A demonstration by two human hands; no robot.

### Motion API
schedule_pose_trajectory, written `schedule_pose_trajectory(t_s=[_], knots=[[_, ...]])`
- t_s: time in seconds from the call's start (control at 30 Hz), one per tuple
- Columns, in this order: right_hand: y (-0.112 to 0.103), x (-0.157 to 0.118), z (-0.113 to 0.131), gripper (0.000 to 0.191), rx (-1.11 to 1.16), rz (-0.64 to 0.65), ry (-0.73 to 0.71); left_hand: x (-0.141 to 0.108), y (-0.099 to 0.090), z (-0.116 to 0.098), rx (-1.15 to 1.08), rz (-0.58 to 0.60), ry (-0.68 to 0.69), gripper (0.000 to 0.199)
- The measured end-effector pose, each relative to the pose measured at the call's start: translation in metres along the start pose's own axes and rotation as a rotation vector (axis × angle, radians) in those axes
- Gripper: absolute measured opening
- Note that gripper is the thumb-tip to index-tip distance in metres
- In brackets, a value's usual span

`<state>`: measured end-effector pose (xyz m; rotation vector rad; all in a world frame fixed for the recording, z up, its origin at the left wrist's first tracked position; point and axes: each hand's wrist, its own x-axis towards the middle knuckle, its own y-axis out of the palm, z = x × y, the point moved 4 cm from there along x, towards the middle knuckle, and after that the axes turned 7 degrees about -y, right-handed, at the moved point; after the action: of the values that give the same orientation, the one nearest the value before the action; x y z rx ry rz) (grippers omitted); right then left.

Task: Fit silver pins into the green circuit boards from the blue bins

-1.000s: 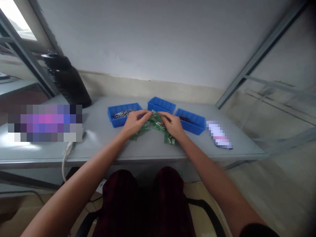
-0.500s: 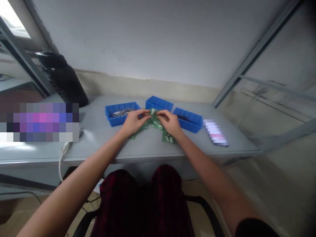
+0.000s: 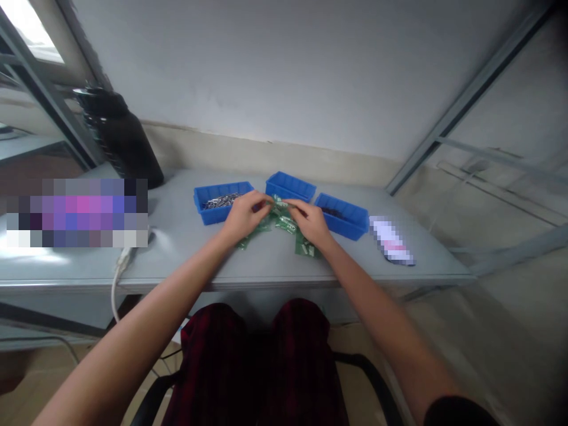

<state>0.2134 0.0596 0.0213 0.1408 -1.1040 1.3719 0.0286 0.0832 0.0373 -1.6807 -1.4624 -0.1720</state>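
Observation:
Between my two hands is a small green plastic bag (image 3: 279, 204), pinched by the fingertips at its two sides. My left hand (image 3: 244, 215) has thumb and fingers closed at the bag's left edge, just in front of a blue bin (image 3: 216, 217) of shiny metal pins or screws. On the other side, my right hand (image 3: 312, 223) is closed at the bag's right edge. Several filled green packets (image 3: 286, 223) lie on the table below the hands, and another packet (image 3: 305, 246) lies beneath my right wrist. The contents of the held bag are too small to make out.
A second blue bin (image 3: 293, 184) stands behind the hands; a third blue bin (image 3: 347, 227), with dark small parts, is to the right. Farther right lies a blurred-out flat object (image 3: 391, 239). A black bottle (image 3: 122, 142) and a white cable (image 3: 119, 266) are on the left.
The view has shifted slightly. My right fingers now reach straighter across the top of the green bag, and the bag sits a little lower between the hands.

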Motion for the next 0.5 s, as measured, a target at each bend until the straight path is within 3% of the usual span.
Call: schedule_pose_trajectory(t_s=[0.1, 0.27, 0.43, 0.5], knots=[[0.0008, -0.0024, -0.0009, 0.033, 0.086, 0.058, 0.054, -0.0013, -0.0003, 0.0001, -0.067, 0.018, -0.075, 0.02], [-0.0033, -0.0014, 0.0061, 0.032, 0.199, 0.024, 0.007, -0.0022, -0.0028, -0.0055, -0.061, 0.054, -0.112, 0.029], [-0.0018, 0.0003, 0.0015, 0.016, 0.088, -0.052, -0.027, -0.0005, 0.0028, -0.0015, -0.11, 0.046, -0.091, 0.022], [-0.0004, 0.0003, -0.003, 0.016, 0.072, -0.057, -0.011, -0.0006, 0.0048, 0.0017, -0.147, 0.034, -0.123, 0.03]])
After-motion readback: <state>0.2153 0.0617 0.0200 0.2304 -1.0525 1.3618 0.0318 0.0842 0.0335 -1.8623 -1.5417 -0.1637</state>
